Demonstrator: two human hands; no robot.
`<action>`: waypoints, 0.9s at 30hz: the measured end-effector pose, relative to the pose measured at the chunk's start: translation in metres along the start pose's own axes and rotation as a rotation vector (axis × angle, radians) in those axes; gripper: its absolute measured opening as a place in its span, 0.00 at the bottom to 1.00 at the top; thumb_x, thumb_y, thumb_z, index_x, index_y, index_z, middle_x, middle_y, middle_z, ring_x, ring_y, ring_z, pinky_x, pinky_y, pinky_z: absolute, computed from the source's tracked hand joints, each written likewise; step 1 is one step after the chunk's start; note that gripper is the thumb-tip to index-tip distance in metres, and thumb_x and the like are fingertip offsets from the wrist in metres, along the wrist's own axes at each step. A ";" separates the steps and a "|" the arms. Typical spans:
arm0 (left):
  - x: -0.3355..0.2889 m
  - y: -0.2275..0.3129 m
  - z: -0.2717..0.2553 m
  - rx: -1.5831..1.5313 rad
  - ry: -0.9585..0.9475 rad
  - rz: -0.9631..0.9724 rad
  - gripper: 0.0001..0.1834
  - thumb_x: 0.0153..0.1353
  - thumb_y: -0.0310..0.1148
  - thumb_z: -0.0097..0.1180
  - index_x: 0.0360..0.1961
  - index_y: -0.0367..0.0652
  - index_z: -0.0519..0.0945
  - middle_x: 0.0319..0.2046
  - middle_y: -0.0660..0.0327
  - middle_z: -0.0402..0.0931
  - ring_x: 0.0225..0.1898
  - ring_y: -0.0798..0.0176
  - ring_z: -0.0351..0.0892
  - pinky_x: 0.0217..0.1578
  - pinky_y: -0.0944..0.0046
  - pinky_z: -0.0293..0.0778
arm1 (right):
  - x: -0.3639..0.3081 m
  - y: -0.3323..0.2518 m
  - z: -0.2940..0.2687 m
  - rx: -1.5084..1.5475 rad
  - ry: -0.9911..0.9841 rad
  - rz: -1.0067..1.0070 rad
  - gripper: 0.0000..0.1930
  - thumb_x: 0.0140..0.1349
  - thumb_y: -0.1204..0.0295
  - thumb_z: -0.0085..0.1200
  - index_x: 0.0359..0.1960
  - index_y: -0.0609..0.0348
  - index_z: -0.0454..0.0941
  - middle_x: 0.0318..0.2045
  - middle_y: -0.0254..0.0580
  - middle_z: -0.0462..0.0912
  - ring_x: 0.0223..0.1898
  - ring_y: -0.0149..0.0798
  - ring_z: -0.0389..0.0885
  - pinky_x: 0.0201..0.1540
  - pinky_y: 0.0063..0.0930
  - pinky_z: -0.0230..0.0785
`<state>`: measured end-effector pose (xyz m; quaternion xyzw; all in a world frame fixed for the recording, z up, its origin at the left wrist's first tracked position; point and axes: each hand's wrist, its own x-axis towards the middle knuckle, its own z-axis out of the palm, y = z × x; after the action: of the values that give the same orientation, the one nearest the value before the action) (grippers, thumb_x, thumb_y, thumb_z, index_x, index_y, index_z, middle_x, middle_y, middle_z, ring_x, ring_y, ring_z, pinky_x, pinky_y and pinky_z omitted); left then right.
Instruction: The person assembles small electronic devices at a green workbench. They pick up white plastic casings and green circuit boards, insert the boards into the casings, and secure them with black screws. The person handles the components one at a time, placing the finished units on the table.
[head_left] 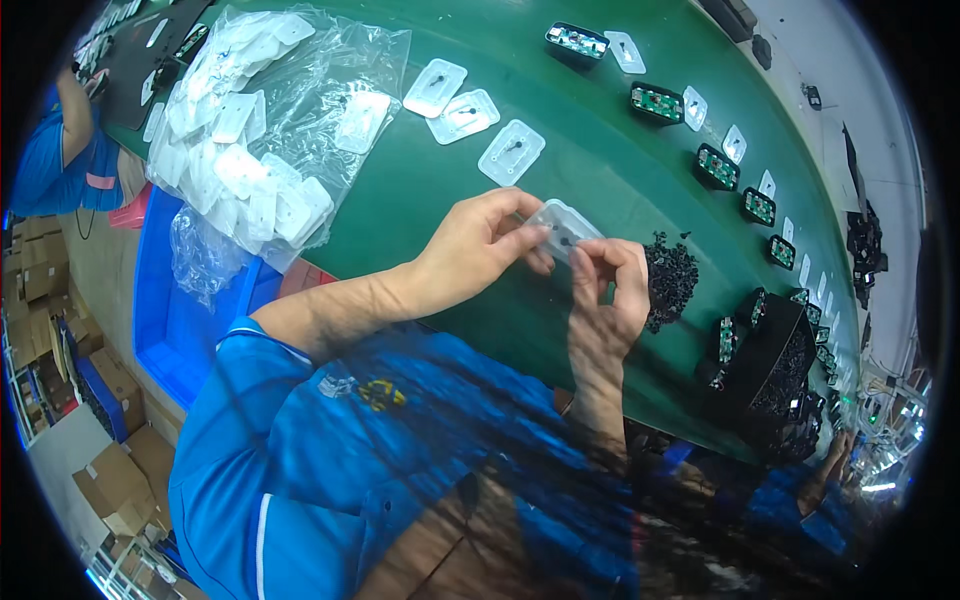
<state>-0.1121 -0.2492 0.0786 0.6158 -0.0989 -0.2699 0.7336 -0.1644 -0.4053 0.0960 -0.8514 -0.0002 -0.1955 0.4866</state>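
Observation:
Both my hands are at a small translucent plastic cover (562,222), tilted above the green table. My left hand (482,243) grips its left side between thumb and fingers. At its lower right edge, my right hand (615,285) has thumb and forefinger pinched on the cover. Small dark spots show on the cover near those fingertips; their shape is too small to make out. Just right of my right hand lies a heap of tiny black parts (672,282). Beyond my hands rest three similar covers, the nearest cover (511,153) bearing a small black piece.
A clear plastic bag (375,60) with many white covers (235,170) lies at left, above a blue bin (165,300). Black housings with green circuit boards (657,102) line the table's far right side. A black box (765,375) stands at right. Other people work at both sides.

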 end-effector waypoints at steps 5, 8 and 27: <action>-0.002 -0.001 0.002 -0.031 -0.007 -0.002 0.08 0.64 0.24 0.48 0.43 0.31 0.72 0.37 0.56 0.76 0.37 0.65 0.81 0.40 0.69 0.78 | -0.004 0.003 0.006 -0.006 0.034 0.003 0.05 0.54 0.78 0.60 0.31 0.61 0.75 0.29 0.37 0.74 0.25 0.28 0.70 0.25 0.19 0.61; -0.002 -0.007 0.003 -0.057 0.011 0.034 0.08 0.64 0.23 0.49 0.42 0.31 0.72 0.39 0.56 0.75 0.39 0.66 0.80 0.42 0.68 0.78 | -0.005 0.001 0.010 0.003 0.039 0.017 0.05 0.54 0.79 0.60 0.31 0.61 0.75 0.29 0.37 0.74 0.25 0.28 0.70 0.25 0.19 0.61; -0.002 -0.002 -0.003 0.023 -0.001 0.186 0.04 0.61 0.22 0.53 0.35 0.33 0.72 0.37 0.59 0.70 0.38 0.68 0.77 0.38 0.70 0.77 | -0.006 -0.002 0.012 -0.013 -0.044 0.095 0.06 0.54 0.77 0.60 0.29 0.59 0.74 0.28 0.34 0.73 0.25 0.24 0.66 0.24 0.18 0.55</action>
<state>-0.1132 -0.2458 0.0762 0.6119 -0.1592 -0.2000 0.7485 -0.1661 -0.3929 0.0901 -0.8577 0.0306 -0.1535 0.4898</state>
